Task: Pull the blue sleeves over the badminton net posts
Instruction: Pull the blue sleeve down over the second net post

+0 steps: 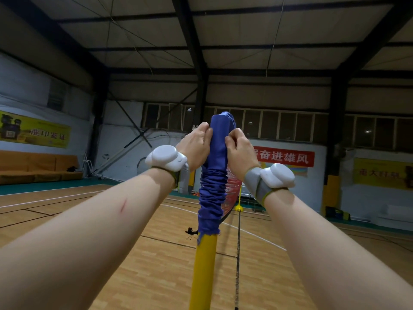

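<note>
Blue sleeve (218, 153) sits between both hands, near its top end. Left hand (196, 145) fingers pinched closed on the sleeve's left edge; right hand (238, 148) fingers pinched closed on its right edge. Sleeve long axis vertical, closed end up, bunched lower down. It covers the upper yellow post (204, 271); red net (232, 191) runs far-right behind.

A wooden court floor (138, 260), a red banner (288, 156), a yellow banner (33, 130) and orange padded benches (38, 167).
</note>
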`<state>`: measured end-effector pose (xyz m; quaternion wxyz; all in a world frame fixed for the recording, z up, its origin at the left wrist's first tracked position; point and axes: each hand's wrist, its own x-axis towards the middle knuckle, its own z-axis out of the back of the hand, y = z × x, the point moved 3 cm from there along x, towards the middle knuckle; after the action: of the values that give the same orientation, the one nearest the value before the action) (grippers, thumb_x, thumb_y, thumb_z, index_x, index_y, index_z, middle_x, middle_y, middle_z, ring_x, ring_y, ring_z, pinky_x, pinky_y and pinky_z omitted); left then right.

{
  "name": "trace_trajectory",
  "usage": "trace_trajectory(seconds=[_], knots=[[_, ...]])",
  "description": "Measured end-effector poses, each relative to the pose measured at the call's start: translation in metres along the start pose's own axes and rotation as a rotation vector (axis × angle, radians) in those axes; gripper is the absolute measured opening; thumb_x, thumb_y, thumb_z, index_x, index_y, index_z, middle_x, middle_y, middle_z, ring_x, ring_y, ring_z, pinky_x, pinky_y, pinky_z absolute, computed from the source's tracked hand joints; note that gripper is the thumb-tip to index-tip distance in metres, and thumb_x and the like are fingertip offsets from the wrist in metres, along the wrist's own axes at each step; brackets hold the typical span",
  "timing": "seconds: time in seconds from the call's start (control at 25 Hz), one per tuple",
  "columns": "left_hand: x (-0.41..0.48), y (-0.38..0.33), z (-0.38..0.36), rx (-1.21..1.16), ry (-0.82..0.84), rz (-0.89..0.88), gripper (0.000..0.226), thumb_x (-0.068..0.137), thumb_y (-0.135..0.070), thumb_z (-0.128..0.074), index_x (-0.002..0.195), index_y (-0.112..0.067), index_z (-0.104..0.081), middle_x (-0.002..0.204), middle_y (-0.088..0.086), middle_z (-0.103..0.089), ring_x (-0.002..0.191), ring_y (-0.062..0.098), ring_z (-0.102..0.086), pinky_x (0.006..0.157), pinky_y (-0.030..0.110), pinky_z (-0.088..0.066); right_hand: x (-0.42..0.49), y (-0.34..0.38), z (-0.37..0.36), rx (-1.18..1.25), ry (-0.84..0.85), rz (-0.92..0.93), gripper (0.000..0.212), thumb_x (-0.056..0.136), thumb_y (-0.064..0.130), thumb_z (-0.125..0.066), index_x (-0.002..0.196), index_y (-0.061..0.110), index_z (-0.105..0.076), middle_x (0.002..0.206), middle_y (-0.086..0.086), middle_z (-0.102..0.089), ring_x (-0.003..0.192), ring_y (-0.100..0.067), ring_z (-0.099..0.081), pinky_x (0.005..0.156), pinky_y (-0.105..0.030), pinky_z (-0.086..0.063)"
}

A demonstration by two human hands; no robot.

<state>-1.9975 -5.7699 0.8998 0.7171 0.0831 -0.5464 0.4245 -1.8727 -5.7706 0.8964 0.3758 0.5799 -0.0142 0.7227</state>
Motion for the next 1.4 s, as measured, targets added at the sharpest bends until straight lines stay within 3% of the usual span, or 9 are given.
trace_trajectory(seconds=[0.32, 0.56, 0.8, 0.92, 1.08, 1.4], knots=[[-0.006, 0.002, -0.011, 0.052, -0.160, -0.033, 0.017, 0.099, -0.022, -0.031, 0.090, -0.011, -0.041, 0.077, 0.006, -0.047, 0.068, 0.022, -0.042, 0.065, 0.031, -0.027, -0.017, -0.004, -0.006, -0.010, -0.010, 0.037, 0.013, 0.097, 0.018, -0.038, 0.092, 0.009, -0.046, 0.087, -0.007, -0.051, 0.082, -0.022, -0.050, 0.075, -0.035, -0.041], [-0.008, 0.015, -0.020, -0.212, -0.101, 0.107, 0.023, 0.100, -0.028, -0.027, 0.086, -0.012, -0.037, 0.082, 0.007, -0.049, 0.076, 0.024, -0.045, 0.071, 0.033, -0.034, -0.025, -0.007, -0.011, 0.043, 0.002, 0.041, 0.011, 0.097, 0.018, -0.041, 0.090, 0.011, -0.046, 0.084, -0.004, -0.053, 0.081, -0.020, -0.053, 0.071, -0.031, -0.044], [-0.006, 0.010, -0.024, -0.081, -0.187, -0.024, 0.020, 0.099, -0.022, -0.032, 0.081, -0.013, -0.037, 0.062, -0.004, -0.038, 0.067, 0.022, -0.042, 0.065, 0.030, -0.030, -0.024, -0.014, -0.006, 0.039, -0.008, 0.044, 0.011, 0.097, 0.019, -0.041, 0.088, 0.012, -0.045, 0.073, 0.007, -0.046, 0.070, -0.008, -0.047, 0.062, -0.019, -0.039], [-0.014, 0.015, -0.025, -0.057, -0.185, -0.070, 0.019, 0.098, -0.020, -0.035, 0.082, -0.010, -0.040, 0.070, 0.005, -0.045, 0.067, 0.025, -0.043, 0.064, 0.033, -0.032, -0.028, -0.018, -0.006, 0.036, 0.014, 0.050, 0.013, 0.096, 0.019, -0.042, 0.087, 0.012, -0.046, 0.072, 0.007, -0.047, 0.068, -0.006, -0.046, 0.063, -0.019, -0.039], [-0.040, 0.027, -0.026, -0.043, -0.167, -0.093, 0.020, 0.097, -0.018, -0.038, 0.078, -0.011, -0.035, 0.060, -0.005, -0.037, 0.061, 0.023, -0.038, 0.058, 0.026, -0.022, -0.045, -0.029, -0.015, 0.065, 0.055, 0.017, 0.016, 0.095, 0.019, -0.043, 0.087, 0.007, -0.049, 0.073, 0.003, -0.049, 0.071, -0.013, -0.047, 0.069, -0.030, -0.042], [-0.050, 0.024, -0.021, -0.007, -0.047, -0.111, 0.019, 0.097, -0.018, -0.038, 0.078, -0.012, -0.035, 0.069, 0.005, -0.045, 0.064, 0.026, -0.041, 0.062, 0.031, -0.031, -0.047, -0.028, -0.012, 0.116, 0.064, -0.043, 0.018, 0.094, 0.018, -0.045, 0.077, 0.012, -0.048, 0.069, 0.003, -0.047, 0.070, -0.015, -0.046, 0.071, -0.035, -0.041]])
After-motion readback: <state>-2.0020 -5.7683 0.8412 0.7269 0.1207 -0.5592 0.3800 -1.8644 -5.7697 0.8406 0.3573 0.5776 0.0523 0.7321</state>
